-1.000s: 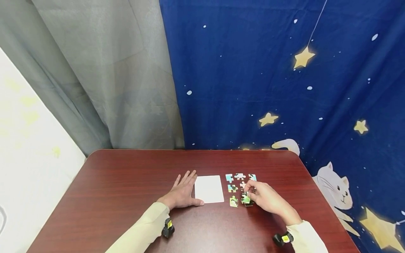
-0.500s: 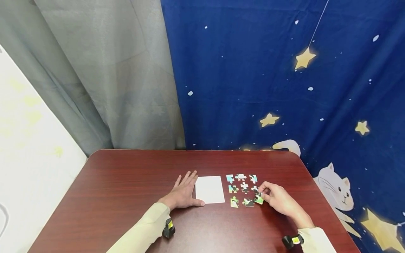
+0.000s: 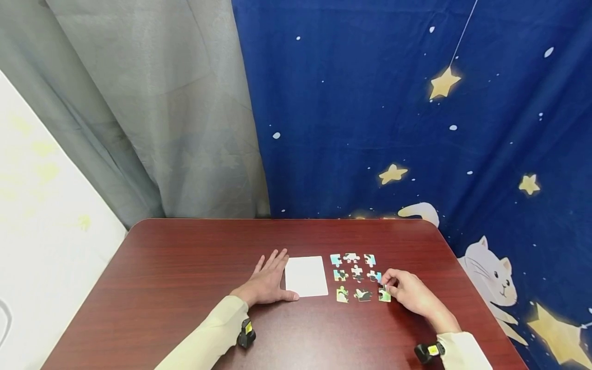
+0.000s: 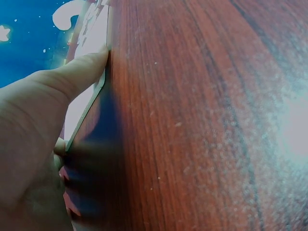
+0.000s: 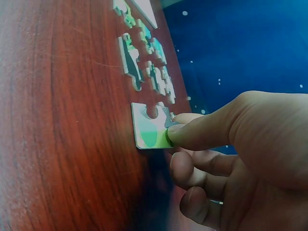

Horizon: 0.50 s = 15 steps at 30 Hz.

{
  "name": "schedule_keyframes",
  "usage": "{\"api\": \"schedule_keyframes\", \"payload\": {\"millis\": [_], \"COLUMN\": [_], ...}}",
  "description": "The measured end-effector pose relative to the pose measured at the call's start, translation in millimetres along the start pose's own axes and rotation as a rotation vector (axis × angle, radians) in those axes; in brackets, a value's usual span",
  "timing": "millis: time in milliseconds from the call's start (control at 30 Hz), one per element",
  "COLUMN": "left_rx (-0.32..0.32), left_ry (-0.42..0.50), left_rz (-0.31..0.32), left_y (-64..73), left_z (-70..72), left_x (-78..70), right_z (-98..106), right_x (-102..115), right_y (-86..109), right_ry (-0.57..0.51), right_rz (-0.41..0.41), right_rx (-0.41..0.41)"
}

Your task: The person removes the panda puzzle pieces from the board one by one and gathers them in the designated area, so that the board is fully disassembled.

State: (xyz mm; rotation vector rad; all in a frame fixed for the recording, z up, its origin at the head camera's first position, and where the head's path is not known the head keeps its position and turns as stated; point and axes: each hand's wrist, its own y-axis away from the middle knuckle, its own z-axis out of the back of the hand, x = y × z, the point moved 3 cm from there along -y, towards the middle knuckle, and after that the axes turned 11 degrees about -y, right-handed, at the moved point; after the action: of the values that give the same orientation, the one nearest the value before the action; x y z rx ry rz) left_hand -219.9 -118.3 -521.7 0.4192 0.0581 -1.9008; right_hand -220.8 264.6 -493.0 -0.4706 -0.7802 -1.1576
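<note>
In the head view, my left hand [image 3: 264,287] rests on the table with fingers spread. Its thumb touches the near corner of a white square board [image 3: 306,276]; the left wrist view shows the thumb [image 4: 79,72] against the board's edge. My right hand [image 3: 411,294] pinches a green corner jigsaw piece [image 5: 151,130] between thumb and index finger. That piece lies at the near right of spaced rows of jigsaw pieces, apart from its neighbours. A green-and-black piece [image 3: 363,294] lies to its left, and a blue-edged piece [image 3: 374,276] just beyond it.
Other loose jigsaw pieces, such as a pink-white one [image 3: 351,258] and a green one [image 3: 342,294], lie right of the board. The dark red wooden table [image 3: 194,262] ends at a grey curtain [image 3: 203,128] and a blue starry curtain [image 3: 342,103].
My right hand has carried the green corner piece to the right, off the neighbouring piece, and it now sits squared at the near right. My left hand has stayed still.
</note>
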Motion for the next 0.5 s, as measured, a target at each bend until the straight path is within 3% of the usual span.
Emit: {"api": "schedule_keyframes", "payload": {"millis": [500], "left_rx": [0.005], "left_ry": [-0.001], "left_rz": [0.005], "left_y": [1.2], "left_z": [2.0], "left_x": [1.4], "right_z": [-2.3], "right_x": [-1.1], "right_y": [-0.1], "right_ry": [0.058], "right_rz": [-0.002], "right_rx": [-0.066]}}
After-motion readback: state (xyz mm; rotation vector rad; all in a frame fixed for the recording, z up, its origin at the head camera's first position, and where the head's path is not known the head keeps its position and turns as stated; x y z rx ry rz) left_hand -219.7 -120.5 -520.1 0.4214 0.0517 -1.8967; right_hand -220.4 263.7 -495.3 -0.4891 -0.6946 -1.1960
